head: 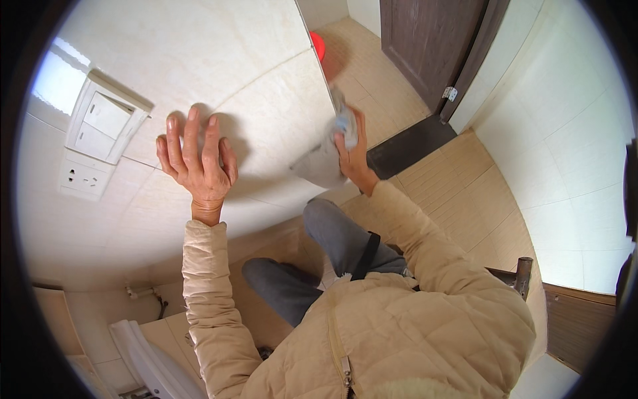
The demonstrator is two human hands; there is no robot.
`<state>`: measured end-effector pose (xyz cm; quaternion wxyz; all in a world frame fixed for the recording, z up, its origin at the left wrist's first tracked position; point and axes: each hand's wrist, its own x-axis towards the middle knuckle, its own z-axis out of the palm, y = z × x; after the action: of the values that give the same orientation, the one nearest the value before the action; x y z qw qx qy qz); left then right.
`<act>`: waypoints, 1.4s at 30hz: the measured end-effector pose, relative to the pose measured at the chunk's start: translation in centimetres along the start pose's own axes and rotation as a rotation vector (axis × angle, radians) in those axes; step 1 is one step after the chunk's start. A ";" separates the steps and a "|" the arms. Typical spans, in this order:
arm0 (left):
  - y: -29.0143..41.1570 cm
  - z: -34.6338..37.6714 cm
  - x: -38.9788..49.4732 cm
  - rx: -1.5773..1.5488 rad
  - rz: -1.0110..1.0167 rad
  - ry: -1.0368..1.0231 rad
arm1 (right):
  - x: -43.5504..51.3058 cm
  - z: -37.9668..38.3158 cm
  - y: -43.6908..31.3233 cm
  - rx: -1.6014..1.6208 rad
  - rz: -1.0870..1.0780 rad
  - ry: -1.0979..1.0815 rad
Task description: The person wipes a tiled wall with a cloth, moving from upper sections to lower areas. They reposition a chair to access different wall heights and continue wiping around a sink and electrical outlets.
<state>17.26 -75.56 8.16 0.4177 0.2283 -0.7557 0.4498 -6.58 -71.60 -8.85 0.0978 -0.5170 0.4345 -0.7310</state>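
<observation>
My left hand (pixel 199 154) rests against the pale tiled wall (pixel 264 90) with its fingers apart and nothing in it. Just left of that hand, a white double light switch (pixel 107 117) is set in the wall, with a socket plate (pixel 82 177) below it. A greyish cloth (pixel 319 162) is bunched in my right hand (pixel 356 159), at the wall's outer edge. Part of the cloth spreads over the tile; motion blurs it, and a light-blue patch shows near my fingers.
Beyond the wall's edge, part of a red object (pixel 317 46) shows. A dark wooden door (pixel 428 40) stands past a black threshold (pixel 408 144). A white washbasin (pixel 149 359) and a pipe valve (pixel 142 293) are at lower left. A brown post (pixel 523 277) rises behind my right side.
</observation>
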 end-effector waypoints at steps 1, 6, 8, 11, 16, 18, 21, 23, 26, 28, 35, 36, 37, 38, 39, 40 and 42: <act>0.0 -0.1 0.0 0.011 -0.002 -0.015 | -1.8 -0.5 1.0 -0.026 0.087 -0.029; -0.1 -0.2 0.3 0.000 0.010 -0.004 | -1.6 -1.1 -0.4 -0.188 0.166 -0.075; 0.0 -0.2 0.4 -0.007 0.002 -0.002 | 2.6 -0.8 -3.5 -0.076 -0.048 -0.058; 0.1 -0.2 0.2 -0.016 -0.019 -0.015 | 10.3 0.3 -7.3 0.098 -0.235 -0.045; 0.1 0.0 0.0 -0.015 -0.035 -0.009 | 9.7 1.1 -4.0 0.252 0.004 -0.020; 0.1 0.0 -0.1 -0.012 -0.026 -0.003 | 5.4 0.9 1.4 0.155 0.008 0.004; 0.1 -0.1 0.0 -0.015 -0.020 0.000 | -3.5 -1.2 8.7 -0.132 0.065 -0.108; 0.1 -0.1 0.1 -0.018 -0.018 0.004 | -7.6 -2.1 10.8 -0.109 0.374 -0.109; 0.2 -0.1 0.3 -0.030 -0.020 0.011 | -7.1 -2.2 8.9 0.171 0.730 0.025; 0.2 0.0 0.4 -0.044 -0.019 0.028 | -3.4 -1.5 4.6 0.193 0.715 0.063; 0.0 0.0 0.1 -0.024 -0.018 0.002 | 10.7 0.9 -7.6 0.326 0.036 0.063; 0.1 0.0 0.1 -0.029 -0.019 0.010 | 10.6 1.2 -7.4 0.296 -0.041 0.062; 0.1 0.0 0.0 -0.033 -0.033 0.004 | 10.4 1.4 -6.5 0.267 -0.117 0.063; 0.1 0.0 0.0 -0.039 -0.021 0.013 | 9.1 1.6 -5.4 0.258 -0.117 0.077; 0.1 0.0 0.0 -0.040 -0.023 0.014 | 7.3 1.4 -3.9 0.184 -0.098 0.085; 0.1 0.0 0.0 -0.042 -0.027 0.015 | 5.4 1.2 -2.1 0.262 -0.009 0.053; 0.0 -0.1 0.2 -0.019 -0.001 -0.004 | 0.7 -0.1 1.1 0.163 0.105 -0.034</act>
<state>17.25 -75.45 8.33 0.4184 0.2255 -0.7607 0.4421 -7.33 -72.61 -9.13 0.1848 -0.4961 0.3984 -0.7490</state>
